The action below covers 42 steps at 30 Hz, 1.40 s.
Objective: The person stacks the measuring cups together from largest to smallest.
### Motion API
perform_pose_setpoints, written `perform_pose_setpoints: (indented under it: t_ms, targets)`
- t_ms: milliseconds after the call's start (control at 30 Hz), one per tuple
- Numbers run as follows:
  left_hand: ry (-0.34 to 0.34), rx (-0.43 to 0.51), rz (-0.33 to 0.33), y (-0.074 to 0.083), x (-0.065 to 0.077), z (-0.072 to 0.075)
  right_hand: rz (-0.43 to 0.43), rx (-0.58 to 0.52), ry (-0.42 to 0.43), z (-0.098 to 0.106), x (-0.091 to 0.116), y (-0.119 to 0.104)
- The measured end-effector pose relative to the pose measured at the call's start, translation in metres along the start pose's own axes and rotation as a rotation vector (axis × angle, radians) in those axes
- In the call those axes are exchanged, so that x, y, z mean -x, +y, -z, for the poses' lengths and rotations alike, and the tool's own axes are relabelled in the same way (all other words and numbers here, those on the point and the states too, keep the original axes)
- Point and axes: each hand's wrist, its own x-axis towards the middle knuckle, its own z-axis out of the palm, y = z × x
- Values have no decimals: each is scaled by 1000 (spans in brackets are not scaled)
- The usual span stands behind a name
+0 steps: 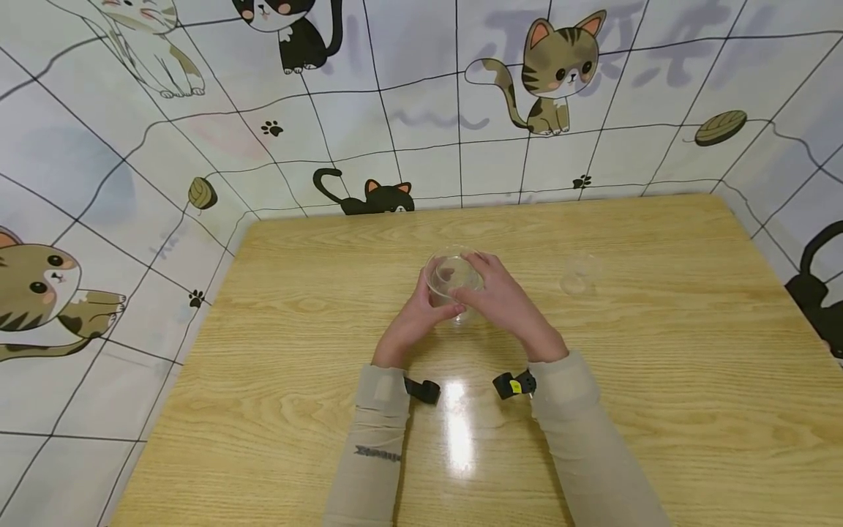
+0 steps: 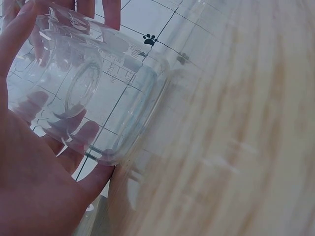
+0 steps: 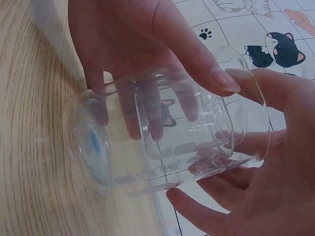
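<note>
A large clear glass beaker (image 3: 120, 172) with printed markings stands slightly above or on the table, with a smaller glass beaker (image 3: 170, 145) nested inside it. From the left side my left hand (image 1: 416, 311) grips the large beaker, its thumb across the near wall and its fingers behind. Over the top comes my right hand (image 1: 503, 296), thumb and fingers spread across the mouth, pinching the smaller beaker near its rim. Some right fingers show through the glass in the right wrist view. Whether the large beaker's base touches the table is hard to tell.
Another faint clear glass vessel (image 1: 579, 278) stands on the wooden table (image 1: 316, 351) to the right of the hands. White walls (image 1: 421, 154) with cat drawings and grid lines enclose the table at the back and sides.
</note>
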Motion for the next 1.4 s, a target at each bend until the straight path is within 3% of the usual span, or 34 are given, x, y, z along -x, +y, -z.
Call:
perform_pose_setpoints:
  t_ms: [267, 533, 733, 1400]
  targets:
    - [-34, 47, 39, 9, 3, 1, 5, 33, 13, 0, 0, 2]
    - [-77, 50, 18, 24, 7, 2, 17, 63, 11, 0, -1, 3]
    - [-71, 28, 48, 25, 7, 2, 14, 70, 7, 0, -1, 3]
    - [-68, 44, 41, 27, 8, 1, -3, 32, 27, -2, -1, 5]
